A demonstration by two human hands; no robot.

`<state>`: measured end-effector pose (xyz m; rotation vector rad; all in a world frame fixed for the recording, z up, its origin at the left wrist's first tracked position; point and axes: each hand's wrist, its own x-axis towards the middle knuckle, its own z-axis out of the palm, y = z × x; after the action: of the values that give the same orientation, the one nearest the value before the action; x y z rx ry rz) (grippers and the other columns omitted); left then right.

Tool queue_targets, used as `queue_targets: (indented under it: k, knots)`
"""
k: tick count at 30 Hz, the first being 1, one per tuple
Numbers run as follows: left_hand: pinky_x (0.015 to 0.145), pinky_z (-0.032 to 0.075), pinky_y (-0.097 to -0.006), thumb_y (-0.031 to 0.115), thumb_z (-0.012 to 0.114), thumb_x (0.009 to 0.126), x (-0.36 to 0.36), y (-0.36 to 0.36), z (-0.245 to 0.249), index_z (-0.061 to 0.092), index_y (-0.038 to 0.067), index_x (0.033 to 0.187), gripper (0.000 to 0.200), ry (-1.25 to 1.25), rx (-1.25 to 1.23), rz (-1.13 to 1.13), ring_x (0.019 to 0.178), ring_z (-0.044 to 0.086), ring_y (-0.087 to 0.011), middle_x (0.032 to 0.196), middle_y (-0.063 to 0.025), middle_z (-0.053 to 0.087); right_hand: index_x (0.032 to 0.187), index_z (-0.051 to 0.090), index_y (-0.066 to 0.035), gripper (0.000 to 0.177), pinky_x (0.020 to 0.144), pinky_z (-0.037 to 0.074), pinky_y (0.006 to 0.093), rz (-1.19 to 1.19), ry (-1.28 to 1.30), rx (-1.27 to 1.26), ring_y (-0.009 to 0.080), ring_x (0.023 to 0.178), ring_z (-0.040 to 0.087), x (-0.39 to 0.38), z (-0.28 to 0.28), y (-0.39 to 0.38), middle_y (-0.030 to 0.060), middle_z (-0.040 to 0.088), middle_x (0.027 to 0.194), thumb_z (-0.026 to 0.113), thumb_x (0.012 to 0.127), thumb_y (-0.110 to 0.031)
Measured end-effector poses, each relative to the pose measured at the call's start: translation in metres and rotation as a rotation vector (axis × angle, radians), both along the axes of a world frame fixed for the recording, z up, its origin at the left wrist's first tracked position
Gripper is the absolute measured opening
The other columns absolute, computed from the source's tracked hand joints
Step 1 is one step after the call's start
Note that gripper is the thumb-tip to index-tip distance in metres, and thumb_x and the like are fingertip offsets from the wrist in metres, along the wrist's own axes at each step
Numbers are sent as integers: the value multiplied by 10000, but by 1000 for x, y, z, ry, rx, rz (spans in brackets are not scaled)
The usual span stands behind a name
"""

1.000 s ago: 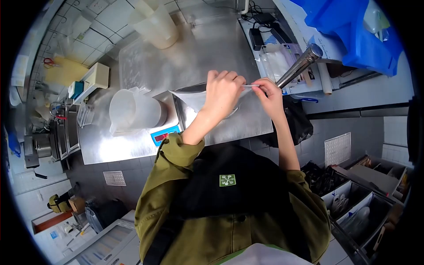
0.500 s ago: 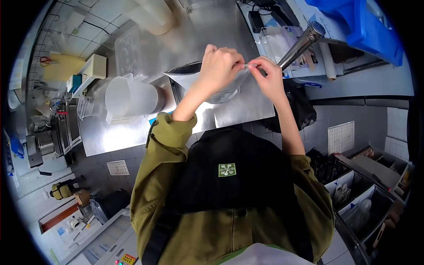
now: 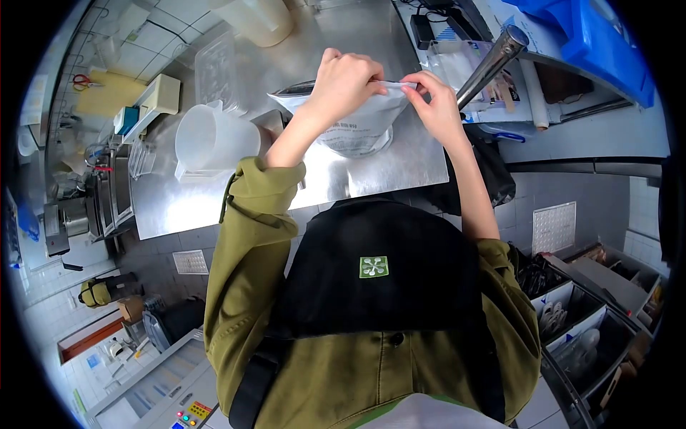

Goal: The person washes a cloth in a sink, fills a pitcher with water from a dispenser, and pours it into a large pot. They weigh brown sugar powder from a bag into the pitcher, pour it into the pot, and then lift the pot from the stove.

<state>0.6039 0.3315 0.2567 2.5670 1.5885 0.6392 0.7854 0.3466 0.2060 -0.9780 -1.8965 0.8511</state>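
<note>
A pale pouch (image 3: 361,132) with printed lettering on its front stands on the steel table, its top left corner gaping dark. My left hand (image 3: 344,84) pinches the pouch's top edge near the middle. Close by on the right, my right hand (image 3: 434,106) grips the same edge between thumb and fingers, near the right corner. A short strip of the edge shows between the two sets of fingertips. To the left of the pouch is a translucent plastic pitcher (image 3: 214,137), its wide mouth facing me.
The steel table (image 3: 400,168) ends just before my apron. At its back are a clear lidded container (image 3: 216,75) and a cloudy jug (image 3: 261,21). A metal tube (image 3: 493,64) slants up at right, near plastic packets. Several open bins (image 3: 589,336) stand low at right.
Both hands and the pouch's top edge sit higher in view, and more of the printed front shows. The gap between my fingertips has widened slightly. The view has shifted a little.
</note>
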Motion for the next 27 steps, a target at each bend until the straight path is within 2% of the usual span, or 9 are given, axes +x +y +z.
queue_targets:
  k: [2,5,7,10,16,19,24,27]
  knots:
    - [695,326,-346,232,659,666,0,-2,-1,585,84,645,167,10,-7,18,673,565,-191,639,-21,577,853,571,-17,129,669,421,304,-14,-23,45,231,763,523,0,1,-1,90,541,814,581,767,-113]
    - [689,327,-342,210,652,671,0,-1,-10,584,84,659,143,19,61,10,684,560,-191,645,-24,571,841,589,-42,106,709,412,325,-50,-148,309,236,818,508,-8,-1,2,74,554,822,575,752,-97]
    - [679,328,-337,192,646,673,3,1,-16,579,83,662,129,37,167,-6,686,553,-193,645,-28,562,830,594,-49,103,718,402,333,-28,-187,346,239,823,498,-13,3,2,64,557,815,573,735,-83]
    - [672,339,-335,142,614,702,6,0,-16,581,66,690,83,87,169,12,706,545,-208,672,-44,562,796,588,-46,86,710,391,340,-25,-211,387,246,803,489,-16,6,4,57,554,789,570,714,-65]
    - [698,345,-342,97,600,688,14,0,-25,547,58,689,66,200,259,42,706,542,-207,667,-44,533,720,558,-47,41,687,367,344,-67,-313,429,246,772,484,-21,4,8,58,538,733,572,687,-27]
    - [694,342,-348,85,605,660,8,2,-25,554,81,650,52,129,342,-8,683,544,-195,651,-45,544,714,555,-55,50,688,358,345,-75,-363,423,241,773,486,-23,3,11,53,539,727,577,682,-24]
    - [716,341,-357,61,595,651,-13,-8,-15,571,78,671,36,152,273,60,711,552,-189,668,-46,555,756,567,-66,76,708,350,345,-67,-370,398,231,794,487,-19,4,14,42,550,742,596,687,-57]
    - [738,341,-362,49,578,671,-21,-6,-19,576,70,702,37,147,248,86,727,551,-201,676,-47,548,751,572,-69,81,713,348,344,-55,-279,558,229,799,485,-33,14,8,39,551,745,608,679,-72]
